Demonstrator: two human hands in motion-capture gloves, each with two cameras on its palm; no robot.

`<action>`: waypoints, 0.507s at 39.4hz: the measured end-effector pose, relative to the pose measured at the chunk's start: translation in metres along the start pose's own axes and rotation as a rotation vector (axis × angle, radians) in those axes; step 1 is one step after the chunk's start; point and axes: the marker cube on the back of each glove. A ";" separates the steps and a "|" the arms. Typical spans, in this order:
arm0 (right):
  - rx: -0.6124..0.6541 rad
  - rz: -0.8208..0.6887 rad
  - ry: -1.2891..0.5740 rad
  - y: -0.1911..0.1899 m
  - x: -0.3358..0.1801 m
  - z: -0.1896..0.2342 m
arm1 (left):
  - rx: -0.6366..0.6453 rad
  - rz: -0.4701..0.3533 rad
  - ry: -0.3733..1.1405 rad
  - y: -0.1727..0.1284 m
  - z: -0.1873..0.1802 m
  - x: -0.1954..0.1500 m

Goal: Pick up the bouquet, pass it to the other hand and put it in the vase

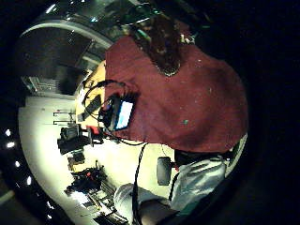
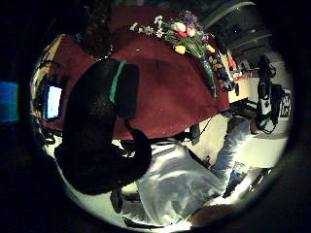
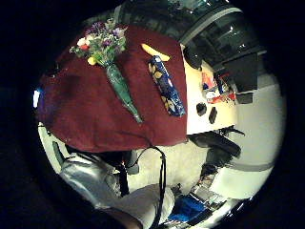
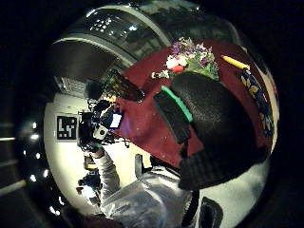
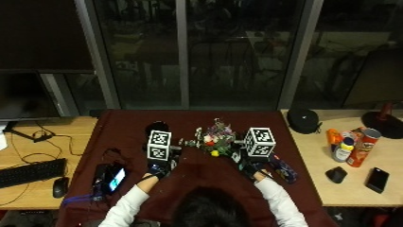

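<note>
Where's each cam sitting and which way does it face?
Outside: above behind head, facing table; head, both forearms, left hand, right hand show.
Left little-finger palm: faces vase, cloth; white sleeve shows.
Left thumb palm: faces bouquet; a gloved hand shows.
Right little-finger palm: faces bouquet lying on cloth; shirt shows.
Right thumb palm: faces bouquet, vase; a gloved hand shows.
Shared: bouquet in four views.
</note>
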 end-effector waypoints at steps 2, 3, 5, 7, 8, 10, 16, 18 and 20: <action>-0.004 -0.004 -0.012 0.000 0.001 0.001 | 0.002 -0.006 0.001 0.000 0.000 -0.001; -0.006 -0.007 -0.020 0.001 0.002 0.001 | 0.004 -0.010 0.003 0.000 -0.001 -0.001; -0.007 -0.009 -0.030 0.004 0.003 -0.001 | 0.011 -0.015 0.010 0.003 -0.004 -0.002; -0.004 -0.007 -0.033 0.006 0.007 -0.003 | 0.017 -0.014 0.019 0.008 -0.007 -0.002; -0.002 -0.005 -0.034 0.007 0.008 -0.004 | 0.020 -0.011 0.025 0.010 -0.008 -0.001; 0.000 -0.002 -0.038 0.008 0.011 -0.006 | 0.023 0.001 0.036 0.013 -0.010 0.001; 0.016 0.012 -0.056 0.006 0.013 -0.012 | 0.044 0.028 0.065 0.015 -0.014 0.003; 0.011 0.016 -0.057 0.005 0.013 -0.013 | 0.046 0.028 0.075 0.016 -0.016 0.002; 0.000 0.019 -0.051 0.004 0.012 -0.015 | 0.045 0.025 0.087 0.017 -0.019 0.000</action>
